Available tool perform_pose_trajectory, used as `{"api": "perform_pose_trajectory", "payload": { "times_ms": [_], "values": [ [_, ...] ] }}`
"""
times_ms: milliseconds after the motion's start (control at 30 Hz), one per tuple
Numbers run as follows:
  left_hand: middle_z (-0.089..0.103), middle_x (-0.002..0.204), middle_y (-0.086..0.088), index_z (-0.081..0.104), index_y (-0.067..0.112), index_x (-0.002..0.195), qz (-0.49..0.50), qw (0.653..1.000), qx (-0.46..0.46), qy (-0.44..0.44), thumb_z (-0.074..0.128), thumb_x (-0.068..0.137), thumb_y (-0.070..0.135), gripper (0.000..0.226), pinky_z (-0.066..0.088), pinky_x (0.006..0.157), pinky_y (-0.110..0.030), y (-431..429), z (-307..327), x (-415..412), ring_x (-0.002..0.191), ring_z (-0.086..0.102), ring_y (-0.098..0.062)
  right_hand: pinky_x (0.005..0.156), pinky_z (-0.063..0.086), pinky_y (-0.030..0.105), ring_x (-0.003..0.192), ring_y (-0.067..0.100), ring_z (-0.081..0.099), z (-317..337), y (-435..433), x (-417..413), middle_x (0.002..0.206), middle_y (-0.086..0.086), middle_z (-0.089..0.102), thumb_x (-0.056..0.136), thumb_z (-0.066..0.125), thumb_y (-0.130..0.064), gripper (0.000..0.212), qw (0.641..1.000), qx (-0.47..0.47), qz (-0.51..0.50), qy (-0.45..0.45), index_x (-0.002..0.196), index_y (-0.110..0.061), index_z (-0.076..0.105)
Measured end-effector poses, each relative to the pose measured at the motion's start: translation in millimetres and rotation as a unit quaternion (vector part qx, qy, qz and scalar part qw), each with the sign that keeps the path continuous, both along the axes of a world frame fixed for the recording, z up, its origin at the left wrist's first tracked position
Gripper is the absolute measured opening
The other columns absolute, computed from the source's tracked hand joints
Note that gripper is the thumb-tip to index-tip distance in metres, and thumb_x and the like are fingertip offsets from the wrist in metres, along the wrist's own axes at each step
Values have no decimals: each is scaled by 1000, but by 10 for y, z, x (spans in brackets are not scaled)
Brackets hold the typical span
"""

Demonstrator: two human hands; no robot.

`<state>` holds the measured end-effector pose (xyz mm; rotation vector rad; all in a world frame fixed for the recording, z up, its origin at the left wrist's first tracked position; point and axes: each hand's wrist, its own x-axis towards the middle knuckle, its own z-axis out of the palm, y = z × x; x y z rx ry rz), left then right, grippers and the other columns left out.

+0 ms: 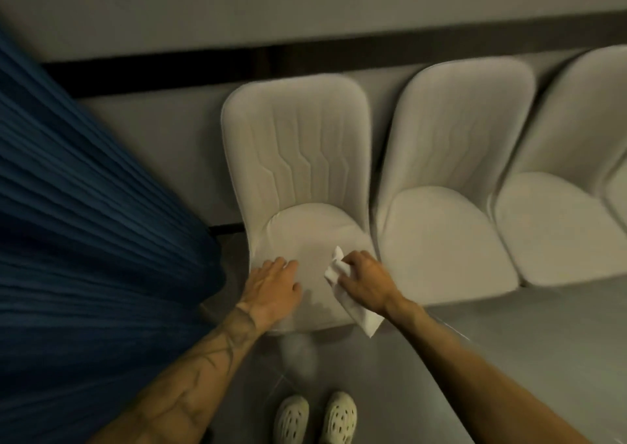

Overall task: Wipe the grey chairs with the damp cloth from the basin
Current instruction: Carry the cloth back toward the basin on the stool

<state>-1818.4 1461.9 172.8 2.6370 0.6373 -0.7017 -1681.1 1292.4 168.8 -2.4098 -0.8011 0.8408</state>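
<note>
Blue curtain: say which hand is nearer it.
Left. The left hand rests on the seat beside the curtain; the right hand, gripping the cloth, is farther right.

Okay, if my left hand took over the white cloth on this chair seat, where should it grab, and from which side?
Probably the loose tail of the cloth hanging past the front edge of the chair seat, pinched with the fingers from the front. The right hand covers the bunched upper part, while that flat tail lies free and uncovered.

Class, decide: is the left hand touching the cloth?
Apart. The head view shows bare seat between the left hand and the cloth, which the right hand grips.
</note>
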Motion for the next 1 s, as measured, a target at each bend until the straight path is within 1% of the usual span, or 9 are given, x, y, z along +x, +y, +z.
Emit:
{"api": "perform_pose_trajectory", "payload": {
  "times_ms": [67,167,367,467,600,667,767,900,1000],
  "values": [
    [39,159,-6,31,20,161,-21,1000,3,-10,37,109,37,55,32,117,-40,-201,333,166,142,40,-29,94,42,34,113,33,57,360,-249,105,124,12,57,92,65,-34,38,1000,-8,-12,-10,122,-12,59],
    [39,159,-6,30,20,162,-45,999,12,-19,37,109,38,56,31,117,-42,-550,731,449,142,39,-30,93,42,35,113,33,56,756,-626,300,123,10,56,92,63,-33,36,999,-17,-23,-38,122,-14,58],
    [39,159,-9,33,20,160,-61,997,33,-17,39,108,41,57,31,116,-42,-1294,1251,1074,141,40,-33,88,43,33,107,27,56,1231,-1541,899,121,6,57,93,65,-34,33,997,-10,-22,-80,120,-18,57],
    [40,160,-9,33,21,160,-51,998,43,-12,39,107,44,58,31,115,-43,-1765,1387,1434,142,40,-33,84,42,30,104,26,57,1397,-2117,1348,118,6,57,90,68,-30,32,996,1,-24,-81,117,-18,58],
    [43,157,-11,34,21,159,-33,998,41,-17,38,107,48,59,32,114,-43,-2534,1539,1962,141,42,-33,82,37,25,106,24,57,1627,-2895,1938,120,5,59,90,69,-33,36,996,15,-18,-91,120,-17,58],
    [41,159,-11,32,22,160,-32,999,38,-21,38,107,50,60,31,115,-44,-2923,1612,2229,143,40,-33,85,38,24,108,23,57,1735,-3252,2195,123,5,59,91,69,-33,37,996,20,-16,-91,122,-16,58],
    [37,163,-10,28,23,163,-42,998,32,-24,36,107,52,63,29,118,-43,-3461,1695,2691,145,38,-33,84,37,24,109,23,57,1850,-3773,2579,123,5,59,90,69,-33,38,996,21,-24,-87,123,-16,57],
    [35,164,-9,29,24,163,-54,998,28,-35,37,107,55,65,28,119,-43,-4061,1761,3420,146,36,-33,86,43,29,105,23,58,1962,-4412,3212,120,5,59,91,69,-32,35,994,17,-44,-95,120,-16,58],
    [35,164,-10,29,22,163,-68,997,13,-44,38,107,53,65,29,119,-43,-4428,1722,4040,146,36,-33,84,42,27,102,21,58,1968,-4838,3794,120,4,59,91,69,-32,34,993,10,-57,-100,119,-17,58]
  ]
}}
